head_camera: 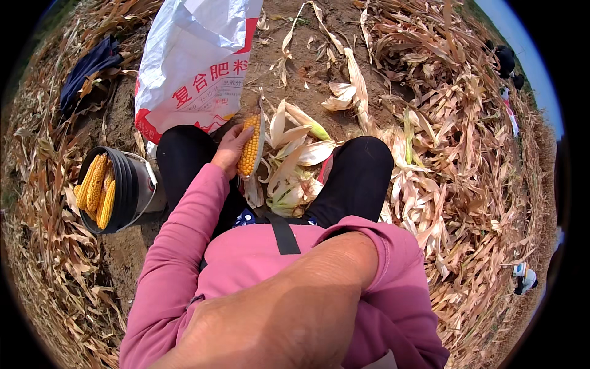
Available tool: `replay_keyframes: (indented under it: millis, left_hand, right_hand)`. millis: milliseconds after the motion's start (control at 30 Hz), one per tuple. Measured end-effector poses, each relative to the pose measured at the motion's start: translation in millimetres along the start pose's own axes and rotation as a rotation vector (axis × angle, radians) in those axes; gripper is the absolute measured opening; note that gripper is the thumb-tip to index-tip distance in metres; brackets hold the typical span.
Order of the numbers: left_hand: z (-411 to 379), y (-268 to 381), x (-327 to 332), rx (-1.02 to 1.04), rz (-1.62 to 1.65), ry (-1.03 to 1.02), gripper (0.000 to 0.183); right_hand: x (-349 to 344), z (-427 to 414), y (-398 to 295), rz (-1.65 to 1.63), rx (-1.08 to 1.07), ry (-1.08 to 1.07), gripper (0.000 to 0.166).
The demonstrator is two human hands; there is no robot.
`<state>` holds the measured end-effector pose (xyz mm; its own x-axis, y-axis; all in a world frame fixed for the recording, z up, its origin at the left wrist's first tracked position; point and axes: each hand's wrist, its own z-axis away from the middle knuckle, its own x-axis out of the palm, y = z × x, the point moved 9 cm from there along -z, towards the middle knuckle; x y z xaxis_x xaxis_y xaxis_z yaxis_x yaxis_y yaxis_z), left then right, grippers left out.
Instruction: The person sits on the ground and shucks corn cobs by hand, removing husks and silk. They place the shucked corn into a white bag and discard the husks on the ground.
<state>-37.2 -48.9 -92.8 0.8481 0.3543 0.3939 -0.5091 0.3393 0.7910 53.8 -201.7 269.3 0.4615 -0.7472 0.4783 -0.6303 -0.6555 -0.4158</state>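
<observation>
My left hand (232, 148) grips an ear of yellow corn (250, 146), its kernels bare on the side towards the hand and a greyish strip along its right edge. The ear is upright between my knees. My right forearm, sleeve pushed up, crosses close below the camera towards the bottom edge; the right hand is out of view. Beneath and right of the ear lie pale corn husks (295, 182) on the ground. To the left, a dark bucket (124, 193) with a white-gripped handle leans over, holding several husked yellow ears (97, 184).
A white and red woven fertilizer sack (193, 60) stands beyond my left knee. Dark blue cloth (87, 69) lies at the upper left. Dry stalks and husks (442, 152) are heaped on the right. Another person (525, 280) is far off at the right edge.
</observation>
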Motion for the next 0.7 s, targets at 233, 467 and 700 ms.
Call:
replay_keyframes:
  millis: [233,467,700]
  left_hand:
    - [1,5,-8,0.023,0.099,-0.009,0.042]
    - [15,21,23,-0.052,0.374,-0.128,0.037]
    - [4,10,8,0.107,-0.100,-0.027,0.047]
  right_hand:
    - [-15,21,-9,0.053,0.235,-0.101,0.024]
    - [-234,198,-68,0.826,0.734,1.034,0.026]
    - [-286,230,-49,0.866,0.771,1.098,0.034]
